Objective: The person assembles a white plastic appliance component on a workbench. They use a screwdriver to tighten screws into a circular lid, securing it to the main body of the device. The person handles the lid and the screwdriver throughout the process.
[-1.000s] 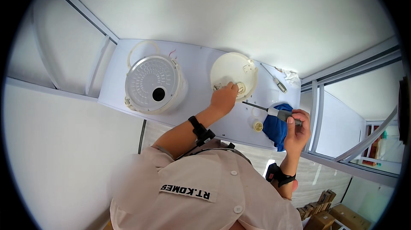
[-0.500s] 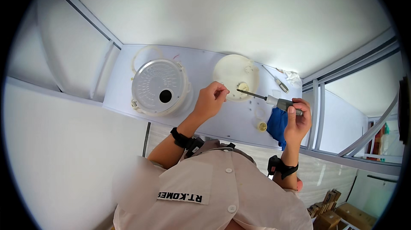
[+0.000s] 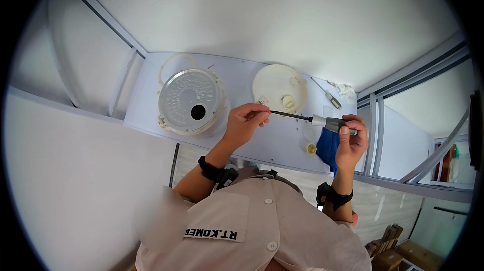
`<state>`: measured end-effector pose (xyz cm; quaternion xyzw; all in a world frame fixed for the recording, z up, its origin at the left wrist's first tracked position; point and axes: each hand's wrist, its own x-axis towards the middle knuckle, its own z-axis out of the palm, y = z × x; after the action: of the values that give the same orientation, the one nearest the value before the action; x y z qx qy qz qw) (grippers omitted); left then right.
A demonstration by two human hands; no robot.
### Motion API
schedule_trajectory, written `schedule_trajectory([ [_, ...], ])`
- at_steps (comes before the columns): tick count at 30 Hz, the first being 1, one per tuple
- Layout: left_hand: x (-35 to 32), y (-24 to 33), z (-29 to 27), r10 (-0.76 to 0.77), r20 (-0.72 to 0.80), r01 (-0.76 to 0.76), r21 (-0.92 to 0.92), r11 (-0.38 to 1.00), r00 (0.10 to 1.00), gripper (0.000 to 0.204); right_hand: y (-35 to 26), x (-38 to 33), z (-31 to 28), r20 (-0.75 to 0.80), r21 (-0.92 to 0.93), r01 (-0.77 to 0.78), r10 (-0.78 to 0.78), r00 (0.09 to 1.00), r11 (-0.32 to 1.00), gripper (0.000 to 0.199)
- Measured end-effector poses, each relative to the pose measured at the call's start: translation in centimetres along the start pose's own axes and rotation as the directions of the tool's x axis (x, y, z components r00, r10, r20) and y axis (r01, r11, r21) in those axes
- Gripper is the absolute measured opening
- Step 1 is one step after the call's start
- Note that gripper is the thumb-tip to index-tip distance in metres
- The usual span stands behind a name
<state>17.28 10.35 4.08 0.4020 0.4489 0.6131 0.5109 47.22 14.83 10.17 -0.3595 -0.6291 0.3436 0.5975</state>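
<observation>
My right hand (image 3: 351,142) is wrapped round the grey handle of a screwdriver (image 3: 302,117), held level with its dark shaft pointing left. The tip meets the pinched fingertips of my left hand (image 3: 248,123); whatever they hold there is too small to make out. Just beyond the shaft lies a round cream plastic cover (image 3: 275,82) with a small round cream part (image 3: 288,102) on it. To the left of my left hand stands a round appliance body (image 3: 187,97) with a stamped metal face and a dark round hole.
A second screwdriver (image 3: 327,94) lies at the back right, beside crumpled white plastic (image 3: 346,91). Blue cloth (image 3: 327,149) sits under my right hand, near a small yellowish round part (image 3: 310,148). Behind the appliance body lies a cream ring (image 3: 166,64). A metal-framed partition (image 3: 375,134) borders the table's right end.
The screwdriver's tip has come down and level, and now meets my left fingertips. Before, it pointed up over the cover, apart from them. The view has shifted slightly.
</observation>
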Motion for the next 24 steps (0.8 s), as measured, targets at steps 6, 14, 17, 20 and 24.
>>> schedule_trajectory([
  [6,-0.3,-0.1,0.6,0.001,-0.003,-0.001,0.036,0.999,1.0,0.015,0.2,-0.4,-0.5,0.013,0.025,0.003,-0.003,1.0,1.0,0.017],
  [14,0.1,-0.4,1.6,0.037,0.048,-0.037,0.003,0.999,0.998,0.013,-0.5,-0.2,-1.4,0.049,0.018,0.009,-0.01,0.999,1.0,0.03],
  [17,0.1,-0.1,1.9,0.011,0.077,-0.014,0.047,0.999,0.997,0.012,-0.7,-0.1,-1.9,0.061,0.066,-0.068,0.064,0.996,0.996,0.037],
  [20,0.0,0.0,2.1,0.116,0.168,-0.142,0.155,0.978,0.979,0.012,-0.3,0.2,-3.2,0.031,0.049,-0.107,0.105,0.994,0.993,0.038],
  [24,-0.2,2.8,2.1,0.293,0.338,-0.431,0.475,0.767,0.894,0.02,-0.3,1.1,-3.1,0.03,0.091,-0.09,0.087,0.996,0.992,0.041],
])
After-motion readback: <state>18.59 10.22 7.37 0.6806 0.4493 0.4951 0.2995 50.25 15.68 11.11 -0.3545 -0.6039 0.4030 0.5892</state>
